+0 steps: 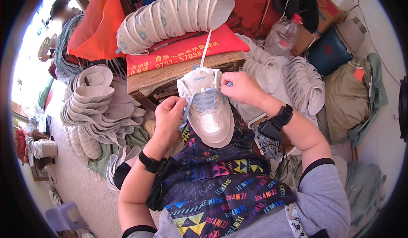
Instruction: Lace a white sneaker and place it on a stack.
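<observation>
A white shoe upper (209, 119) lies toe toward me against my patterned apron (221, 170), at the front edge of a wooden bench. Light blue shoelace (205, 101) crosses its front in several rows. On the upper's left side, my left hand (168, 115) is closed in a pinch on the lace, with a length hanging below the fingers. My right hand (242, 88) is closed at the upper's right edge, a bit of blue lace showing at its fingertips. A white cord (206, 46) runs from the upper's tongue up toward a stack of uppers.
Nested white uppers (170, 21) form a long row on a red cloth (187, 48) over the wooden bench (148, 78). More stacked uppers lie left (89, 97) and right (304, 82). A bundle of blue laces (68, 40) hangs beside an orange bag (95, 29). A plastic bottle (282, 36) stands back right.
</observation>
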### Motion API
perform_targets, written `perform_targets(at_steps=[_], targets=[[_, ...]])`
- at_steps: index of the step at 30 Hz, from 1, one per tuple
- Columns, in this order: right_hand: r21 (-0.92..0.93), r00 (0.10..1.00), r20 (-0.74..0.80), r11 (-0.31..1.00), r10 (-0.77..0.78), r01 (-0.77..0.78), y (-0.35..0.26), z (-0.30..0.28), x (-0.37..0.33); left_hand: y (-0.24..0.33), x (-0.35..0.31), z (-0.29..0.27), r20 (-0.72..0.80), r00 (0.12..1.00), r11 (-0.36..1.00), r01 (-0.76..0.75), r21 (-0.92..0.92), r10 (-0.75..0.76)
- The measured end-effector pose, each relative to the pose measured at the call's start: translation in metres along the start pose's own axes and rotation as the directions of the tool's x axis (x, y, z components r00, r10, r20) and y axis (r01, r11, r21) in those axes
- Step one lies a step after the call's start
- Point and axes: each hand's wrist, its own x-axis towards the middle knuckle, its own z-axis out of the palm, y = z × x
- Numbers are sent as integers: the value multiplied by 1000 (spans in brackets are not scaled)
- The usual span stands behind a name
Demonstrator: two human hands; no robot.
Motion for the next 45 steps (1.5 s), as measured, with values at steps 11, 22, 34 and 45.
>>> perform_targets(at_steps=[11,22,34,45], targets=[[-543,867,176,689,-466,481,-13,-9,5,4,19,-6,76,996,983,21,180,-35],[-313,749,424,694,-508,648,-9,-31,38,68,38,-22,618,700,414,-713,566,358],[-135,950,57,941,-306,311,10,16,27,5,53,-16,361,823,634,-567,525,438],[-234,971,-29,946,-239,226,16,23,19,9,30,13,56,952,931,-305,203,300]])
